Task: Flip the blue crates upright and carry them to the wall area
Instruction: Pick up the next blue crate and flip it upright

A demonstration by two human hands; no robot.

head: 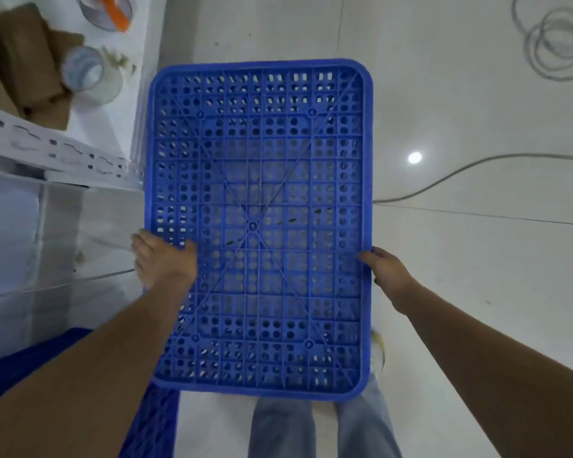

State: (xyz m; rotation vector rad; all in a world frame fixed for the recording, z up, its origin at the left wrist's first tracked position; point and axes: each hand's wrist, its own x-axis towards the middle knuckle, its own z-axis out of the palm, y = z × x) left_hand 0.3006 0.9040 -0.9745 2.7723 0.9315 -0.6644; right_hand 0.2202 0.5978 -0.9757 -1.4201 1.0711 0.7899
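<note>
Nearest us stood our own legs [321, 428] in pale jeans, just below the near edge of the crate [258, 226]. A second blue crate [146, 421] lay low and left of the held one, partly under our left forearm.

We held the crate between both hands, its perforated, ribbed bottom facing up at us, so it was upside down. It hung over the pale tiled floor [460, 259], long sides running away from us. Our left hand [164, 261] lay against the crate's left edge, thumb pressed flat on the gridded bottom and fingers pointing out past the rim; whether they curled round the edge we could not tell. Our right hand [386, 271] gripped the crate's right edge, thumb on top and fingers wrapped down the side out of sight.

Left of the crate stood a white shelf frame [63, 153] with a slotted rail. Beyond it, left of the crate's far corner, lay a tape roll [83, 72], brown cardboard [24, 61] and a second roll with something orange [115, 11] across it.

Right of the crate a grey cable [477, 166] ran across the floor, and further off, past the far right corner, a coil [556, 44] of cable lay. A bright light spot [414, 157] shone on the tiles right of the crate.
</note>
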